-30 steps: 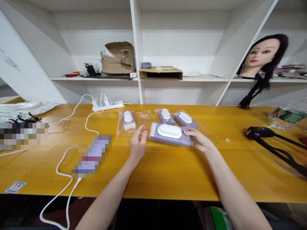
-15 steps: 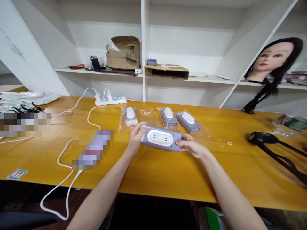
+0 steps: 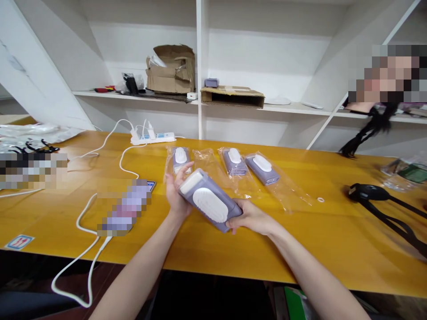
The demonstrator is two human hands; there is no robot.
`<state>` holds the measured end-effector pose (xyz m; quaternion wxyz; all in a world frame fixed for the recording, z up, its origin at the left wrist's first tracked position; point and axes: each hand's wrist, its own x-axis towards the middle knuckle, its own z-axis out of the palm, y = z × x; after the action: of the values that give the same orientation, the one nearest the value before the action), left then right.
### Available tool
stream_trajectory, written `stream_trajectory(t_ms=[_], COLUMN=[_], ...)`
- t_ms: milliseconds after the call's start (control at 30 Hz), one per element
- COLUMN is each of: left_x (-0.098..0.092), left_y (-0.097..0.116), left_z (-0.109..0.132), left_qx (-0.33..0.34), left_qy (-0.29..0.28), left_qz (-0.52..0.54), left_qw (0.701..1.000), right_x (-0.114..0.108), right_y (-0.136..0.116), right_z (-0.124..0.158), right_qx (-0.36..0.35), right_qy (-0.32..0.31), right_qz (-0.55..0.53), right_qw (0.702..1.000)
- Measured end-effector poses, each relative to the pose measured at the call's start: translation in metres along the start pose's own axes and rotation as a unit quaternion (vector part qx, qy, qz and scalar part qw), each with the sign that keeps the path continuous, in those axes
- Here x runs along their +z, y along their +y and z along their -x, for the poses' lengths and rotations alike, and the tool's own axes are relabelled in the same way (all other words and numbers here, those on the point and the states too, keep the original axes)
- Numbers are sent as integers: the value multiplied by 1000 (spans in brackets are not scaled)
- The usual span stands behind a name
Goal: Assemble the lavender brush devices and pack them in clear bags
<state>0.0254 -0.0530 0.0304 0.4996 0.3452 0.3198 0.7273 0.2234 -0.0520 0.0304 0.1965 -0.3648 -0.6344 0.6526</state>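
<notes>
My right hand (image 3: 251,217) grips the lower right end of a purple block-shaped device (image 3: 230,202) with a white oval plate on its face. The device is held tilted above the table, its pale end up and to the left. My left hand (image 3: 176,195) is beside that pale end, fingers spread and palm turned up; whether it touches the device I cannot tell. Behind lie similar purple devices in clear plastic bags: one on the left (image 3: 180,156) and two on the right (image 3: 235,162) (image 3: 263,169). Between them is a crumpled clear bag (image 3: 208,160).
A phone (image 3: 128,206) with a white cable lies on the left of the wooden table (image 3: 300,249). A power strip (image 3: 153,138) is at the back. Black straps (image 3: 370,193) and a small white ring (image 3: 320,200) are on the right. Shelves hold cardboard boxes (image 3: 171,71).
The device has turned from nearly level to tilted, its left end now raised toward me. My left hand has loosened from that end and spread its fingers; my right hand keeps its grip.
</notes>
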Motion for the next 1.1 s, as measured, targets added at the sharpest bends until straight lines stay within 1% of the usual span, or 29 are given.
stream_trajectory(t_ms=[100,200,267,333,433,500,667,733,867,933,1100], left_x=[10,15,15,14,12,13,17,19,19,16,12], left_y=[-1,-6,-10,-12,-14,-13,-8,-8,-12,-14,-12], left_z=[6,11,12,12,11,11,12,14,16,16,11], left_qx=[-32,-78,-93,-99,-119,-134,-126,-137,-183,-186,-196], left_qy=[-53,-76,-67,-46,-27,-31,-47,-70,-131,-125,-53], left_qz=[-2,-7,10,32,62,79,117,134,151,149,127], left_qw=[998,994,993,994,991,987,984,979,963,963,971], right_x=[7,15,19,21,24,27,33,34,36,38,44], right_y=[2,6,8,9,11,12,15,16,16,15,12], right_z=[-3,-6,-8,-9,-11,-11,-11,-11,-10,-10,-10], right_qx=[3,27,33,37,65,77,38,25,15,18,35], right_qy=[8,0,-10,-6,18,38,90,94,82,76,71], right_qz=[-51,-57,-49,-47,-49,-58,-110,-134,-169,-178,-180], right_qw=[999,998,998,998,997,995,989,986,982,981,980])
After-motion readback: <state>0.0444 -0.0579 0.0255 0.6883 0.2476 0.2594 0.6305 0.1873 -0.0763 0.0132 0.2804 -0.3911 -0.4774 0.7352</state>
